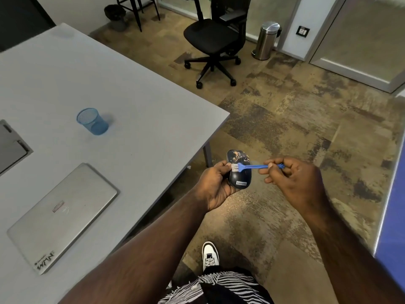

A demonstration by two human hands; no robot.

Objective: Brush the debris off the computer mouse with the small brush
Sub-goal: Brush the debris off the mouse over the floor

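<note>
Office setting: patterned carpet, grey tabletop (131,88) at left carrying a closed laptop (63,216) and a blue mesh cup (93,121), apparently empty. Computer mouse (239,170): dark, flecked with pale debris, cradled in the left hand (215,185) off the tabletop edge, above the floor. Small brush (252,166): blue, handle pinched by the right hand (293,176), bristles on the mouse's left side. Risks: debris likely drops onto carpet; firm strokes may slip the mouse from its loose hold.

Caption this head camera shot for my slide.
Left hand holds debris-speckled black computer mouse; right hand brushes it with small blue brush.
</note>
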